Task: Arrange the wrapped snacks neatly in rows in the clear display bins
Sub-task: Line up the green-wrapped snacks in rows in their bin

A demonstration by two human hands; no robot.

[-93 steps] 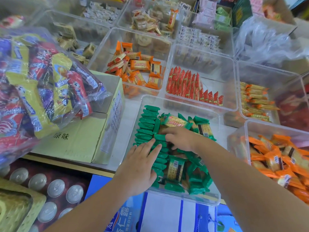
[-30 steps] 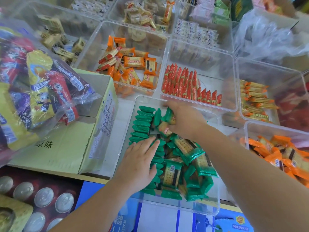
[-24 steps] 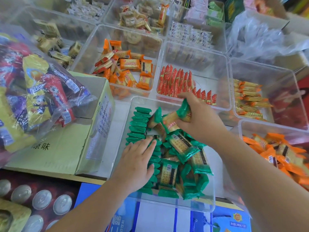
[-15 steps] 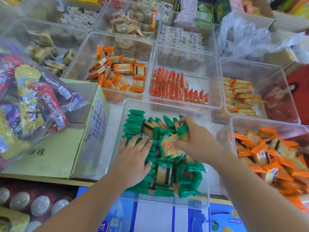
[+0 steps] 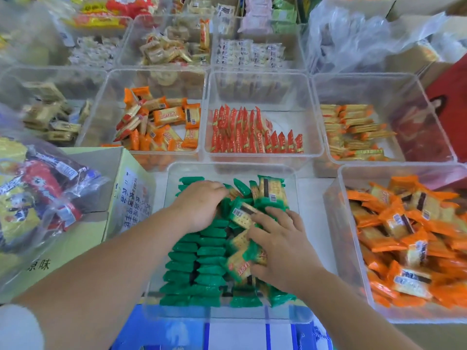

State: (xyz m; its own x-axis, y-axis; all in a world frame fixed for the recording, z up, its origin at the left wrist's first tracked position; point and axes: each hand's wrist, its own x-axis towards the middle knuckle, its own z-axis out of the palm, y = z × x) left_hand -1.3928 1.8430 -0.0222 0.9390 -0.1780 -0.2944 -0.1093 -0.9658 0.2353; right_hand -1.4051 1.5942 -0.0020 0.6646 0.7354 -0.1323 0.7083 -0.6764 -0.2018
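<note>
Near bin point(image 5: 174, 170): clear, at 6 o'clock of the view, both hands inside it.
Green snacks point(image 5: 199, 261): two tidy rows stand on edge along the bin's left half, running from 12 to 6 o'clock; the right half holds a loose heap lying flat or tilted.
Left hand point(image 5: 199, 203): palm down at the far end of the rows, about 11 o'clock in the bin; fingers curled over the tops of the packets, pressing on them. Whether it pinches one I cannot tell (fingertips hidden among the wrappers).
Right hand point(image 5: 278, 246): at 4 o'clock in the bin, spread over the loose heap; fingers and thumb close around a green-and-cream packet point(image 5: 240, 266) at its lower edge.
Upright packet point(image 5: 273, 190): stands at 1 o'clock in the bin, biscuit face showing, free of both hands.
Red snacks point(image 5: 242, 132): in the bin straight beyond at 12 o'clock, set on edge in rows.
Orange snacks point(image 5: 161, 122): bin at 11 o'clock, jumbled.
Yellow snacks point(image 5: 353, 127): bin at 1 o'clock, stacked flat along its left side.
Orange heap point(image 5: 409, 238): bin at 3 o'clock, piled loose (blurred at the edge).
Cardboard box point(image 5: 126, 188): at 9 o'clock, just beside the near bin.
Plastic bag point(image 5: 35, 195): holds mixed packets and rests on the box.
</note>
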